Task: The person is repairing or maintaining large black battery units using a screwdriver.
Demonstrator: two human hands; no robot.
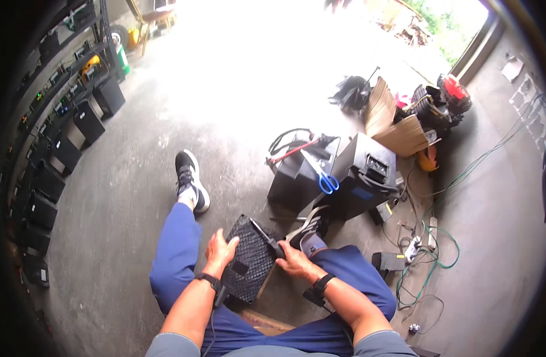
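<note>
A flat black rectangular block [249, 262] with a woven-looking surface and a small dark patch lies tilted between my knees. My left hand [220, 249] grips its left edge, with the thumb over the top and the other fingers along the side. In my right hand [294, 259] is a screwdriver [262, 231], its black handle in my fist. The slim metal shaft points up and left across the block's upper right part; whether the tip touches is too small to tell.
Ahead stand two black boxes [362, 172], with blue-handled scissors [328, 181] and cables on top. Cardboard [383, 113] leans behind them. Cords and a power strip [432, 232] lie along the right wall. A rack [52, 65] with black boxes lines the left.
</note>
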